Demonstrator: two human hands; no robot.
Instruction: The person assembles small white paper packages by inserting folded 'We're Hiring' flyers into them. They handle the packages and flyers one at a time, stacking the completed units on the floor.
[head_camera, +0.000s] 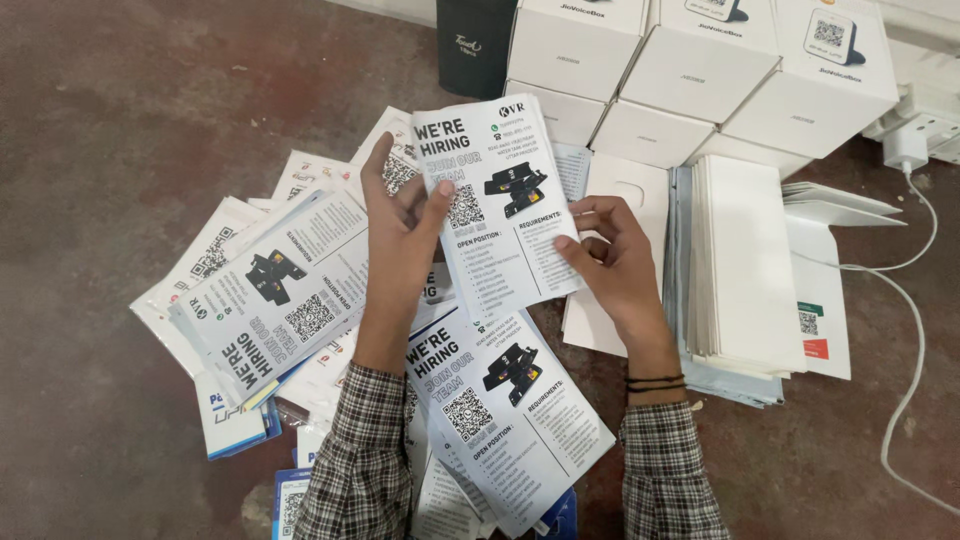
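I hold a white printed flyer (497, 200) upright between both hands above the floor. My left hand (398, 235) grips its left edge with the thumb on the front. My right hand (612, 258) pinches its lower right edge. Another flyer of the same kind (505, 415) lies flat below, between my checked sleeves. A loose heap of more flyers (275, 300) is spread on the floor to the left of my left hand.
A neat stack of white sheets (742, 265) lies right of my right hand. Several white boxes (700, 75) are piled at the back, next to a dark bin (473, 45). A white charger (905, 148) and cable (915, 370) run along the right.
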